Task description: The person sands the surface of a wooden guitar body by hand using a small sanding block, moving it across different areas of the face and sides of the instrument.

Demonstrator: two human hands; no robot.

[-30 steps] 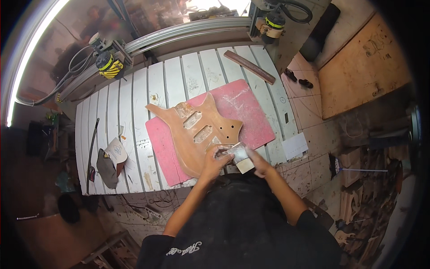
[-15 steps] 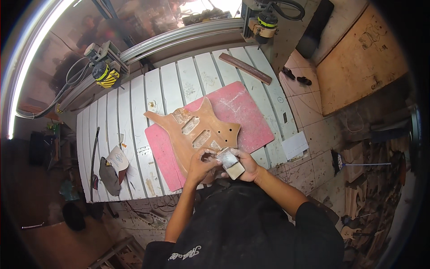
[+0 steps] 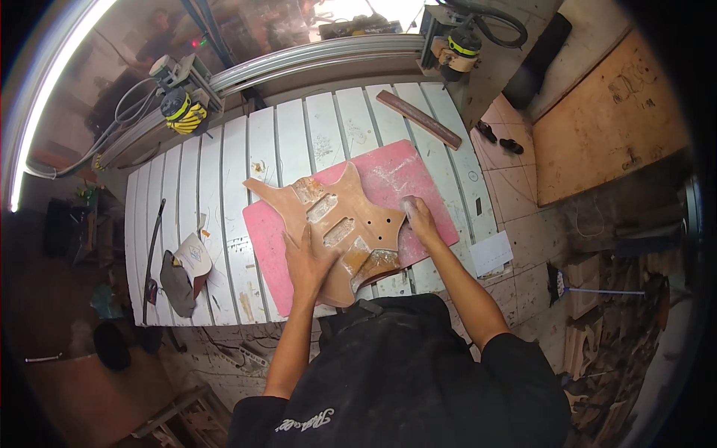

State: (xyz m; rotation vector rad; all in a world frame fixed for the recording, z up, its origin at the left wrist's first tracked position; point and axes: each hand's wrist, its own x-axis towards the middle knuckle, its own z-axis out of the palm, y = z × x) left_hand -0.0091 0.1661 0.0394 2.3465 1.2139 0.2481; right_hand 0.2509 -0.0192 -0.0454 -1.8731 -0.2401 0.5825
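Observation:
A bare wooden electric guitar body (image 3: 358, 209), with routed cavities and several dark holes, lies on a pink board (image 3: 437, 216). My left hand (image 3: 305, 263) rests on its near left part, the fingers spread and the thumb apart. Beyond its right end is my right hand (image 3: 420, 222), closed around a sanding block (image 3: 408, 203). Only a pale, dusty bit of the block shows past the fingers, held against or close to the body's right edge.
The white slatted table (image 3: 239, 276) bears a cap (image 3: 193, 257), a dark strip (image 3: 154, 254), a brown wooden bar (image 3: 418, 119) and a white paper (image 3: 491, 252). Along the far side runs a metal rail (image 3: 321, 56) with two routers (image 3: 179, 110) mounted on it.
My hands have parted. The left has settled on the guitar body; the right has carried the sanding block up and right to the body's right edge. The view has shifted slightly.

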